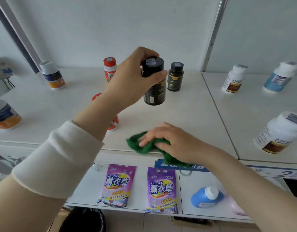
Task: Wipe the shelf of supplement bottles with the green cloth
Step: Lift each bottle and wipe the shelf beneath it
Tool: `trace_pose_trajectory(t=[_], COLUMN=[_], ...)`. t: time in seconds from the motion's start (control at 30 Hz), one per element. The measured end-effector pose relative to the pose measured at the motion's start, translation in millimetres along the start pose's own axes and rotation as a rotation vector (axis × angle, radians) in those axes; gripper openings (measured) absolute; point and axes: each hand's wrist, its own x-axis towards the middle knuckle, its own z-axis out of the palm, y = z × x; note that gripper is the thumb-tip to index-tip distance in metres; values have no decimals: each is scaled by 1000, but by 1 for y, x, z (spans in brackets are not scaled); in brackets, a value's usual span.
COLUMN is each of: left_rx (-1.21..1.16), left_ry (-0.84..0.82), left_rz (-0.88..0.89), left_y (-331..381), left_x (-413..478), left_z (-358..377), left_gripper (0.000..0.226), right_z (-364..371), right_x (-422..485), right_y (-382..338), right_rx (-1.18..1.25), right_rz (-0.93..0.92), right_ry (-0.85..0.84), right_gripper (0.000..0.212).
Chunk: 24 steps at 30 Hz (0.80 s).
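Currently my left hand point(127, 77) grips the black bottle point(155, 91) from above, fingers and thumb curled round its cap and shoulder. Its base looks clear of the shelf point(186, 111), tilted slightly toward me.

- Green cloth point(139, 144) lies at the shelf's front edge, below and nearer than the held bottle, well apart from it.
- Right hand point(174, 141) rests on the cloth, fingers fairly straight and spread, pressing down. The thumb is hidden, so I cannot tell whether it pinches the fabric.
- Cloth sticks out left of the fingertips; a tail hangs over the front edge beneath the palm, covering part of a blue sign point(199, 168).
- Second black bottle point(175, 76) stands upright just behind the held one.
- Red-capped bottle point(110, 67) at the back is half hidden by the left hand.
- Another red bottle point(113, 124) is mostly hidden behind the forearm; only its cap edge and base show.
- Bottles at the frame edges are blurred and their labels unreadable.
- Lower shelf holds two purple lavender pouches point(116, 185) and a blue jug point(206, 196), partly cut by my right arm.
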Motion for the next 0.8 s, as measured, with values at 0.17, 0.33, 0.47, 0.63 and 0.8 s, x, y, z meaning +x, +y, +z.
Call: trace_pose_trajectory(t=[0.17,0.33,0.47,0.63,0.8], left_rx=[5,-2,14,31,50], left_ry=[-76,-120,-221,-288,-342], left_rz=[-11,-40,-28,-30,16], left_y=[-4,-10,-9,-11,-8], left_x=[-8,-20,-33,-37,-28], left_z=[18,44,62,72,59], left_gripper=[34,36,39,44,75], right_z=[-26,-54,-70,-84,-97], right_x=[-65,-88,-72,-39,-8], right_y=[-6,14,34,47,59], right_rx=[149,283,379,460,469], right_rz=[132,347,468,476,523], right_ry=[-73,493,790,923,964], right_gripper=[45,47,40,39,38])
